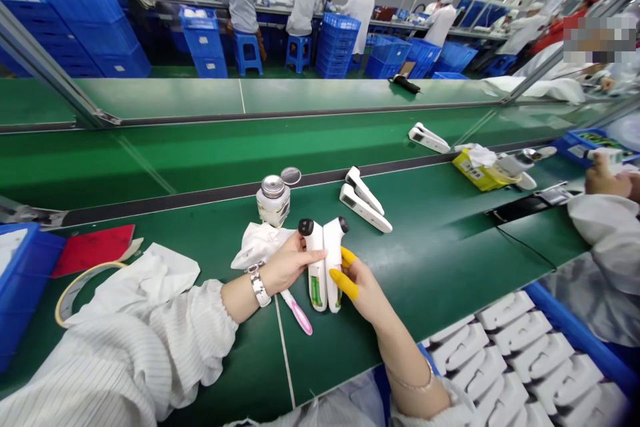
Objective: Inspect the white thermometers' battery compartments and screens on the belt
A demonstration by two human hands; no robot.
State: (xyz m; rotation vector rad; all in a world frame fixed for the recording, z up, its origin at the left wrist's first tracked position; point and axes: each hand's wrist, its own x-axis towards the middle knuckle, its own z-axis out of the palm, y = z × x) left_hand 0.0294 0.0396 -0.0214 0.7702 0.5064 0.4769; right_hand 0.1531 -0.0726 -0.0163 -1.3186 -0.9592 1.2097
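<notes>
Two white infrared thermometers are held upright side by side at mid-table, green showing in their lower handles. My left hand (290,265) closes its thumb and fingers on the left thermometer (315,247). With yellow finger cots on, my right hand (364,285) grips the right thermometer (331,248). A white cloth (257,245) lies by my left hand, and a pink-and-white brush handle (300,315) sticks out below it. Behind stands a white dispenser bottle (273,205) with its metal lid flipped up. Another pair of thermometers (367,212) rests farther back to the right.
A blue crate (537,293) of white thermometers sits at lower right. Tape roll (67,293), red sheet (95,250) and blue bin (25,280) are at left. A yellow box (480,173) stands right, near a co-worker's hand (607,180). The green conveyor (250,140) runs behind.
</notes>
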